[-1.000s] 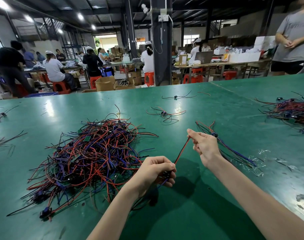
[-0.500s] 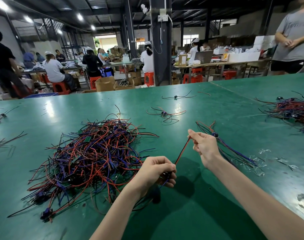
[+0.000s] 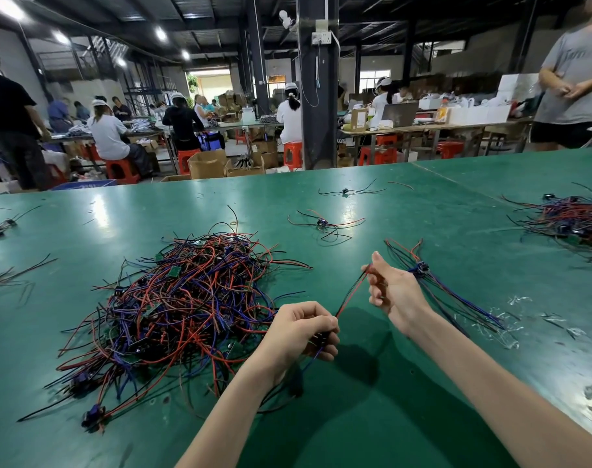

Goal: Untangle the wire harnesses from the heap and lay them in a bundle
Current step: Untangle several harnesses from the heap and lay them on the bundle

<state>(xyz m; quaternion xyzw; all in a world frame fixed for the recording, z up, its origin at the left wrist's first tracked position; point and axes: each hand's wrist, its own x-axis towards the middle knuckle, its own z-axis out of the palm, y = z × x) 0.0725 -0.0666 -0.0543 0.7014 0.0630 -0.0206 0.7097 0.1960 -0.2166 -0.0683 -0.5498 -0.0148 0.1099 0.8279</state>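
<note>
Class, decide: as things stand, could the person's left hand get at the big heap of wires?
Probably yes for reach: the heap lies right beside the left hand, nothing between them. But its fingers grip a harness stretched to the right hand, so it would need to let go first.

Body in view: two forearms and two hands, entering at the lower edge.

Left forearm (image 3: 227, 400): bare along its whole visible length, slim, narrowing evenly to the wrist.

Right forearm (image 3: 490, 383): bare likewise. It shows at greater length than the left and looks widest at the lower right corner, where the wide lens stretches it.

Left hand (image 3: 298, 329): bare, with slender fingers. The nails appear short and plain, though the picture is too soft to confirm this.

Right hand (image 3: 394, 292): bare, of the same slender build. Its nails cannot be made out.
</note>
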